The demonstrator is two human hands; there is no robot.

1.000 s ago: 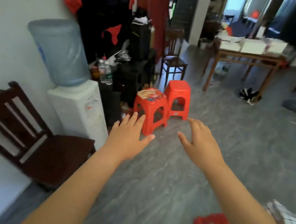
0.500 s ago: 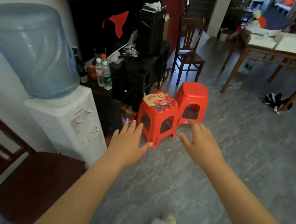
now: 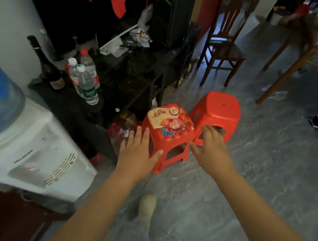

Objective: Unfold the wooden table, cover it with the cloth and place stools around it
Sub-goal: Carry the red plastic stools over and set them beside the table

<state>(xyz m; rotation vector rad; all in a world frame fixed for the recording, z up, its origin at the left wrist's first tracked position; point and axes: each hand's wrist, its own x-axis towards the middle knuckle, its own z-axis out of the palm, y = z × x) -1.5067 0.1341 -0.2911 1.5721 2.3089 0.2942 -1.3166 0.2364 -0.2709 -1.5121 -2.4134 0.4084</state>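
Observation:
Two red plastic stools stand side by side on the grey floor. The nearer stool (image 3: 170,125) has a flower picture on its seat; the plain stool (image 3: 221,109) is behind it to the right. My left hand (image 3: 138,153) is open at the near stool's left side, thumb by its front leg. My right hand (image 3: 211,147) is open at its right side, fingers spread between the two stools. Neither hand grips anything. The wooden table and the cloth are out of view.
A white water dispenser (image 3: 32,156) with a blue bottle stands at the left. A cluttered black shelf (image 3: 132,68) with water bottles is behind the stools. A dark wooden chair (image 3: 223,48) and a wooden table leg (image 3: 282,74) stand further back. My foot (image 3: 146,205) is below.
I have walked closer to the two stools and both open hands have reached down to either side of the flowered stool.

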